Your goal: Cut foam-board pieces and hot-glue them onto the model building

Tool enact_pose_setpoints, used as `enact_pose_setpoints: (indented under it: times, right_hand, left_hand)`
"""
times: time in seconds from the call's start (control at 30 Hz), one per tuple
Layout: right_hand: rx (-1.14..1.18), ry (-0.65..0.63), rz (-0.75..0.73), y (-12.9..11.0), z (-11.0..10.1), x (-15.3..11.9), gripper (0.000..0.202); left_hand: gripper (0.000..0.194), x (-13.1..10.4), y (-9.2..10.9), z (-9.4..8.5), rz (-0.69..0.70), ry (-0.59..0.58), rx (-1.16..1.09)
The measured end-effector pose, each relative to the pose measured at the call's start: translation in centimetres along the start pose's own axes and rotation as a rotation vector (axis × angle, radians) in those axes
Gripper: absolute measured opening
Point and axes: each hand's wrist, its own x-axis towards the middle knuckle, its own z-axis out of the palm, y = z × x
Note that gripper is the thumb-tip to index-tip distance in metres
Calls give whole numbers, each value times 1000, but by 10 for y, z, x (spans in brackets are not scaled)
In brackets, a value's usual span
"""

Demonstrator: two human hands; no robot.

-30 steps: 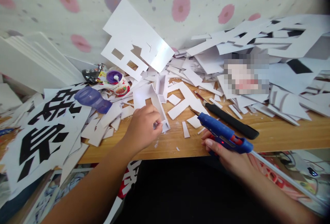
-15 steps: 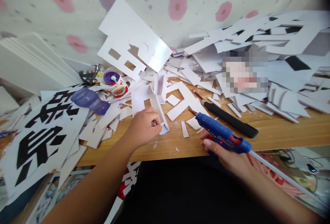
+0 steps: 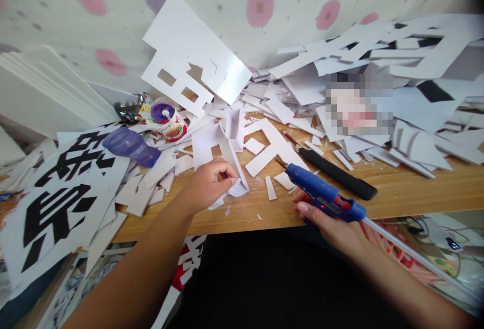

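Observation:
My left hand is at the near end of a white foam-board letter with raised side walls. Its thumb and forefinger are pinched at the lower corner of the wall; a small white strip seems to be between them, mostly hidden. In my right hand is a blue hot glue gun, with a red light lit on its side. The nozzle points up and left, and a long clear glue stick runs out of its back. The gun's tip is apart from the letter.
A black utility knife lies just beyond the glue gun. White offcuts cover much of the wooden table. At left are a purple plastic bottle, a food cup and sheets with black characters.
My left hand has turned slightly, bringing the thumb into view against the forefinger at the letter's corner. My right hand and the glue gun have barely moved.

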Motion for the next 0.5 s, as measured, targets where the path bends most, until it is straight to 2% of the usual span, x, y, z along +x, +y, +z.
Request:
enact_pose_setpoints:
  times: [0.23, 0.5]
  right_hand:
    - [-40, 11, -9, -4, 0, 0, 28]
    - [-45, 14, 7, -6, 0, 0, 29]
  left_hand:
    - [11, 0, 0, 1, -16, -39, -34]
    - [16, 1, 0, 1, -121, -99, -36]
